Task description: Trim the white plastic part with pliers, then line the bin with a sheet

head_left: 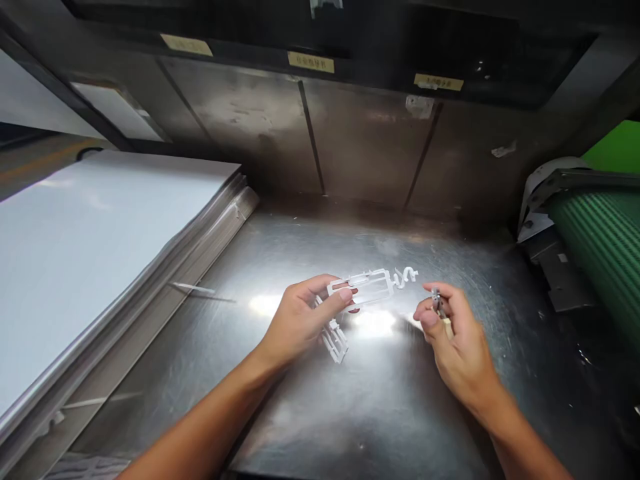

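Note:
My left hand (303,323) grips a white moulded plastic piece (361,288) between thumb and fingers, above a steel table top (380,413). This piece has a rectangular open frame and a curled white end (406,275) pointing right. A white lattice section (334,340) of plastic hangs below my left hand, apparently joined to the piece, though my hand hides the join. My right hand (457,337) pinches a small metal object (439,302), perhaps a small tool, a short gap to the right of the curled end. Its exact form is too small to tell.
A thick stack of white sheets (100,253) lies on a metal-edged platform along the left. A thin white strip (193,288) lies near its edge. Labelled dark steel panels (310,133) rise behind the table. A green ribbed roller (605,247) sits at the right.

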`<state>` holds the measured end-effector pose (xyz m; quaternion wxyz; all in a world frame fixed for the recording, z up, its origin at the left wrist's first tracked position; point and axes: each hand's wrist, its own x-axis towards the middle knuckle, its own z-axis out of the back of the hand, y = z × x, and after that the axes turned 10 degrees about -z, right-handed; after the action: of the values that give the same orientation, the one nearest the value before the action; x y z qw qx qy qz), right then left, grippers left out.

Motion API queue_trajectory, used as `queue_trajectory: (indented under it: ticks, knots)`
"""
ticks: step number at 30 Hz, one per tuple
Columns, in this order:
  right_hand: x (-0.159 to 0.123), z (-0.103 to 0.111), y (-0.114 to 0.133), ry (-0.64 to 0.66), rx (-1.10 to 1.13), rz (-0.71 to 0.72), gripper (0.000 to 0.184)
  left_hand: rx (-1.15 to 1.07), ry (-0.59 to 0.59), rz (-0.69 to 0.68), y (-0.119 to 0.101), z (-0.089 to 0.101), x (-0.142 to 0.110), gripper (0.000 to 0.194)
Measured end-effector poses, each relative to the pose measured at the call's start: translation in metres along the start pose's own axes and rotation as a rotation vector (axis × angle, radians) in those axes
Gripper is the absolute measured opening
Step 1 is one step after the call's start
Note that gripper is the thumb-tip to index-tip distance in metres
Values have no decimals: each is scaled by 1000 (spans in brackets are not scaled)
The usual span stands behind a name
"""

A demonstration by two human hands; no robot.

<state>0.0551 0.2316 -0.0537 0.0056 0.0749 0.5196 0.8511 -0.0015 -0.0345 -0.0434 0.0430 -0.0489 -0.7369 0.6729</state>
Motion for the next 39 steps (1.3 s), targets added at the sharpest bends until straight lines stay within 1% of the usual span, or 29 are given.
queue_trajectory:
  ticks: [2, 4, 7, 11, 26, 34, 39]
  knots:
    - [-7, -4, 1, 83, -19, -2, 47, 29, -11, -44, -1, -1, -3, 44]
    - [-12, -7, 2, 131, -49, -27, 55, 46, 0, -68, -1, -2, -6, 37]
    - [-16, -9, 5, 167, -55, -64, 62, 61, 12, -95, -2, -3, -8, 30]
    - [-15, -10, 8, 195, -39, -92, 65, 77, 23, -127, -6, -4, -10, 25]
    - [-16, -10, 13, 204, -27, -137, 67, 86, 49, -133, -5, -5, -13, 18]
    - [-14, -10, 16, 198, -35, -160, 71, 103, 57, -124, -4, -4, -13, 21]
    - [-13, -10, 19, 189, -39, -164, 78, 122, 57, -134, -2, -3, -13, 22]
